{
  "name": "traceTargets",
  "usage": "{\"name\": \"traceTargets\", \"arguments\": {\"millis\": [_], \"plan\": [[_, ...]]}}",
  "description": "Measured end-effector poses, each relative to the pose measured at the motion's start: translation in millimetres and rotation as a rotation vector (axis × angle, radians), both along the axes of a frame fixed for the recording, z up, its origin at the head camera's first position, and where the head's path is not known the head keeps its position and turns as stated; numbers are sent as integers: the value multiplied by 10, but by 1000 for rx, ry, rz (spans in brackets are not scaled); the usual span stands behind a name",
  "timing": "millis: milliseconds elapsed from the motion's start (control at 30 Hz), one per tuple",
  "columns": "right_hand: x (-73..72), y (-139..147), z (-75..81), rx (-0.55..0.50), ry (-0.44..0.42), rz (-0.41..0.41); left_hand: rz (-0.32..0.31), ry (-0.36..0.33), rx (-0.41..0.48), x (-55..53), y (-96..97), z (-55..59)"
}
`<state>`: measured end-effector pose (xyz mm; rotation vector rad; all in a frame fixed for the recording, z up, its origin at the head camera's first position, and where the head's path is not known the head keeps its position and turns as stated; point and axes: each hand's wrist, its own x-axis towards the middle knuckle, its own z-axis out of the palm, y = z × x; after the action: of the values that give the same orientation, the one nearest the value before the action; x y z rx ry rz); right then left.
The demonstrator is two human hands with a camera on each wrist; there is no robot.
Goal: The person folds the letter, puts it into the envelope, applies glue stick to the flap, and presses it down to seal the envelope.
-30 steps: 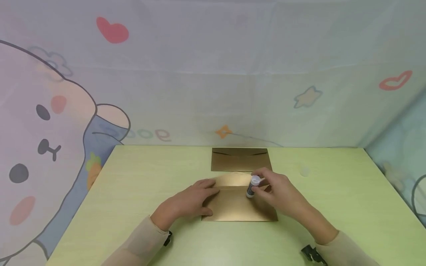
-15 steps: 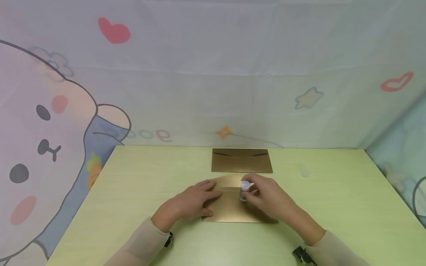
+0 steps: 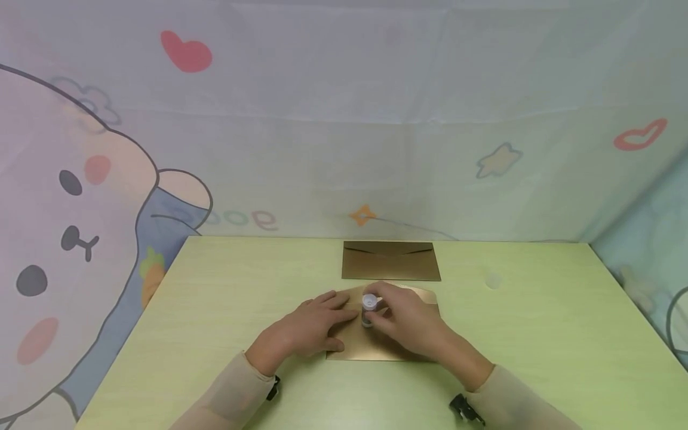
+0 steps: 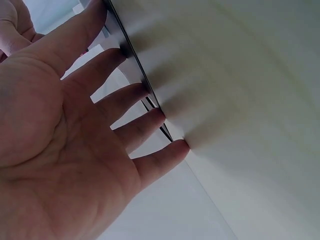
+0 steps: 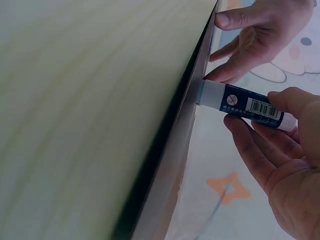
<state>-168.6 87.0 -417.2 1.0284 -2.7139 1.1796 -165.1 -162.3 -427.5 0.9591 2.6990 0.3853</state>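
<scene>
A gold envelope lies on the table with its flap spread toward the back. My left hand rests on its left side; in the left wrist view the fingers of the left hand are straight and spread, tips at the edge. Between thumb and fingers my right hand grips a glue stick, dark blue and white with a barcode. The glue stick stands nearly upright, its lower end against the envelope just below the flap fold, close to the left fingertips.
Behind it a second, darker gold envelope lies near the table's back edge. A small translucent cap-like piece sits on the table to the right. A printed cloth hangs behind the table.
My right hand has slid the glue stick leftward across the envelope, toward the left hand. The left hand has stayed in place.
</scene>
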Motion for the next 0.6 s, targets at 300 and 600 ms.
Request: {"name": "traceTargets", "arguments": {"millis": [300,600], "plan": [[7,71,63,60,10,-40,-6,5,-10,-10,9,-4],[35,369,127,68,-9,-57,-14,16,-18,-10,10,7]]}}
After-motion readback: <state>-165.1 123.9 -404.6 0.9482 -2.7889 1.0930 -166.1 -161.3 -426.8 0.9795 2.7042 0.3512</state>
